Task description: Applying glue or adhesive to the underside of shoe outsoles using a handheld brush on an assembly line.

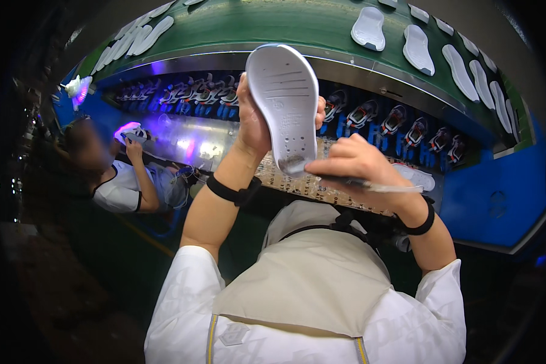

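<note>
My left hand (pixel 253 120) is wrapped round a white shoe sole (pixel 283 97) from behind, its fingertips showing past the right edge. The sole stands tilted up, its hollow inner face toward me, with grooves near the top and small holes lower down. In my right hand (pixel 361 159) is a brush (pixel 385 187) with a dark handle and a pale, see-through end. Its dark bristles rest against the sole's lower, narrower end. My right fingers are closed round the handle, and the index finger points along it toward the bristles.
Beyond my hands a green conveyor belt (pixel 273 27) carries several white soles (pixel 417 50). Shoe uppers (pixel 363 113) hang in a row under its metal edge. Brown printed cardboard (pixel 324 187) covers the bench before me. At left, a person (pixel 127 185) holds a shoe (pixel 131 131) under purple light.
</note>
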The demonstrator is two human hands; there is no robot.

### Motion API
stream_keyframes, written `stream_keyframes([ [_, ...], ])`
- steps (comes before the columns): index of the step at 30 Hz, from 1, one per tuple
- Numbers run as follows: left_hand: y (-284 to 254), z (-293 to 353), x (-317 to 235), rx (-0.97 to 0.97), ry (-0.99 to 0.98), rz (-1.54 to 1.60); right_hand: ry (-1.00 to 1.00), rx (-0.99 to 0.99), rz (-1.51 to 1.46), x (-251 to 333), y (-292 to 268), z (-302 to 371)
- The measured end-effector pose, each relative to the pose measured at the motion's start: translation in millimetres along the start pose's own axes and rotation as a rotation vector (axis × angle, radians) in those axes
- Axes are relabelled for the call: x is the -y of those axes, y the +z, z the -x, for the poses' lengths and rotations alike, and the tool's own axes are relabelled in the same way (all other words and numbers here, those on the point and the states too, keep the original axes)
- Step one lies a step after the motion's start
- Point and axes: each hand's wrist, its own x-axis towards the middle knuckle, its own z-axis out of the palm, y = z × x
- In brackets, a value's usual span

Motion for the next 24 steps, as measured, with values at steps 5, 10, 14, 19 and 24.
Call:
stream_keyframes([
  [5,5,-28,6,-0.055,-0.186,-0.465,-0.022,0.025,0.006,-6,-6,5],
  [10,23,-47,12,-0.048,-0.347,-0.598,-0.095,0.083,0.214,-13,-9,8],
  [14,34,-58,15,-0.161,-0.485,-0.896,0.015,-0.051,0.045,-16,-16,17],
  [19,24,-70,21,-0.084,-0.687,-1.122,0.01,0.2,0.09,-24,-19,23],
  [24,8,-69,24,-0.1,-0.653,-1.081,0.071,-0.078,0.233,-31,-21,25],
])
